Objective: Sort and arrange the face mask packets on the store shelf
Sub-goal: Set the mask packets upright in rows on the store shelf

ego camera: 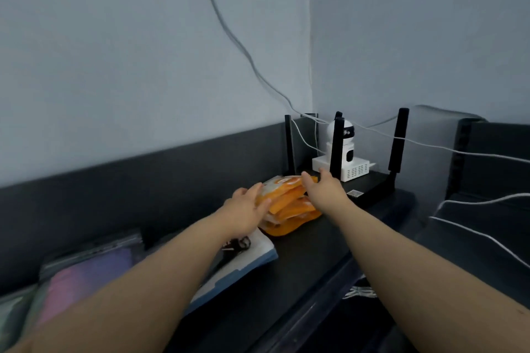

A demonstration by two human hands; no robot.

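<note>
Forearms reach out from the bottom of the view, both bare, over a dark shelf (309,261) that runs along a dark back panel under a pale wall. Nearest on my left lie flat clear-wrapped packets (86,272), pink and purple inside, blurred at the edge of the view. Just past them sits a white and blue packet (243,259) with dark print, partly under my left forearm.

Beyond that is the stack of orange face mask packets (289,206), piled loosely and fanned out on the shelf. My left hand (246,209) presses against the stack's left side, fingers spread and laid on the packets, thumb toward the front. My right hand (322,188) rests on the stack's top right, fingers apart and stretched forward, open over the top packet, not closed around it. So the stack sits between my two open hands.

Just behind the stack stands a black router (370,186) with upright antennas. On it sits a white box (354,167), and a small white camera (341,137) stands on that, in the corner. White cables (243,49) run along the wall and off to the right.
</note>
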